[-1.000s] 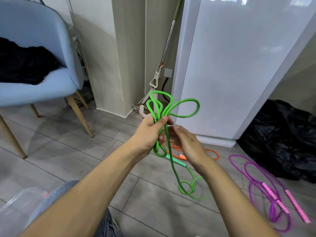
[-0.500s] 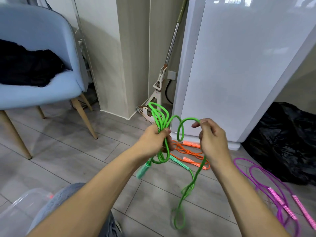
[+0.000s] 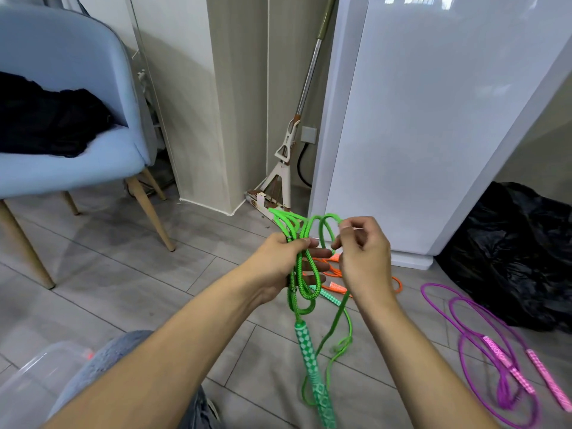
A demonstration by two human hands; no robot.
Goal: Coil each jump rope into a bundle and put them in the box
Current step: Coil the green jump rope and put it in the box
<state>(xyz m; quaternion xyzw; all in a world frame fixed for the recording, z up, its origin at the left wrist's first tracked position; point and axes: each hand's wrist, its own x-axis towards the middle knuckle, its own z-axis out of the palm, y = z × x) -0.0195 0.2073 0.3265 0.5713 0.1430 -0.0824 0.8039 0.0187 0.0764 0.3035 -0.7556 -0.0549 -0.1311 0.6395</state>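
the bright green braided jump rope (image 3: 301, 275) is up off the floor in the middle of the view, partly coiled. the left hand (image 3: 280, 267) grips the gathered loops where they cross, thumb on top and fingers curled under them. the right hand (image 3: 362, 258) sits just to the right, fingertips pinching the top of the newest loop. half a second ago that hand was further right with the loop drawn out wide; now it has come in close to the left hand, carrying the loop toward the bundle. the green and white diamond-patterned handle (image 3: 312, 370) that earlier swung left under the left hand now hangs straight down, near, with slack rope trailing beside it.

judging from this, another turn is about to be added to the coil, but a good length of rope and the handle are still loose, so this bundle is not finished.

on the grey tiled floor (image 3: 123, 274) the orange jump rope (image 3: 365, 278) lies uncoiled just beyond the hands, and the purple jump rope with pink handles (image 3: 483, 342) lies spread out to the right, near a black plastic bag (image 3: 510, 252). both are untouched. the clear plastic box (image 3: 34, 379) shows at the near left corner; whether anything is in it i cannot tell.
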